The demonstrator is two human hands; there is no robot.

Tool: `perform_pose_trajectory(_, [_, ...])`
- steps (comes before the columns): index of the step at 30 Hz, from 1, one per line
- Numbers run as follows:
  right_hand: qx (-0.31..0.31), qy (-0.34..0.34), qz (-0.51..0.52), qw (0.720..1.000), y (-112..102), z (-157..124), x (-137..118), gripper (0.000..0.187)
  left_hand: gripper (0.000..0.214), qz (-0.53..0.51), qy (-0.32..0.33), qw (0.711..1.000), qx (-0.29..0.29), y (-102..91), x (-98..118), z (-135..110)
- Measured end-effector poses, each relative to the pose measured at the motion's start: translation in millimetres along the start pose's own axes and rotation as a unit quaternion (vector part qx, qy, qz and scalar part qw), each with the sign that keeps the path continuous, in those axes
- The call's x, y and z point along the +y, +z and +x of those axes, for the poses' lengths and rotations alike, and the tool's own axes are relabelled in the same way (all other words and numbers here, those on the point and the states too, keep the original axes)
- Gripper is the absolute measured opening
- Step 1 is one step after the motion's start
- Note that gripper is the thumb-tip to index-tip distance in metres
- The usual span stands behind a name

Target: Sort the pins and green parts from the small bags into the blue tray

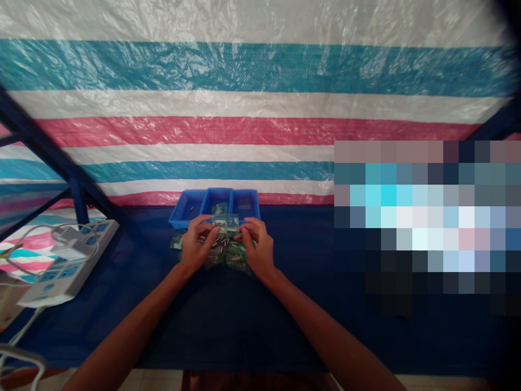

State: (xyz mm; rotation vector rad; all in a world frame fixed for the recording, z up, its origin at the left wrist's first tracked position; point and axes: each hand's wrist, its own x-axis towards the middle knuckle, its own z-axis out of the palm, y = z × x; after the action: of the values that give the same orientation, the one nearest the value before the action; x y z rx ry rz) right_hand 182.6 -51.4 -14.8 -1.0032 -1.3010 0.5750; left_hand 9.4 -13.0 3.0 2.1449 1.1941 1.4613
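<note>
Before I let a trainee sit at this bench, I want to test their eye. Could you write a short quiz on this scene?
1. How many blue compartments stand in a row beyond the hands?
2. On which side of the person is the white power strip: left or right?
3. What shows between the left hand and the right hand?
A) a roll of tape
B) a small clear bag
C) a screwdriver

Key:
1. Three.
2. Left.
3. B.
</note>
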Motion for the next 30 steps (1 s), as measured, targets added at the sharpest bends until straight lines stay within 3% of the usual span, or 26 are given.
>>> perform_pose_trajectory(5, [-0.013,-0.047,-0.057,0.997,-1.6,2.3,-0.9,0.031,0.016,-0.030,0.008,0.999,-0.014,0.0,-2.5,0.6])
perform_pose_trajectory(13, [-0.036,-0.062,-0.076,0.995,-2.7,2.6,-1.1,0.036,0.019,-0.006,0.017,0.998,-0.059,-0.8,1.0,-0.3])
perform_pose_trajectory(19, [-0.023,-0.063,-0.076,0.995,-3.4,3.2,-4.7,0.018,0.026,0.030,0.068,0.992,-0.101,-5.8,9.0,1.6])
perform_pose_trajectory(23, [-0.022,-0.062,-0.074,0.995,-3.4,3.8,-8.6,0.014,0.022,0.041,0.102,0.989,-0.095,-4.2,10.8,5.3])
perform_pose_trajectory(30, [-0.033,-0.067,-0.072,0.995,-1.9,4.3,-10.9,0.014,0.018,0.031,0.092,0.991,-0.088,-3.3,9.2,8.4])
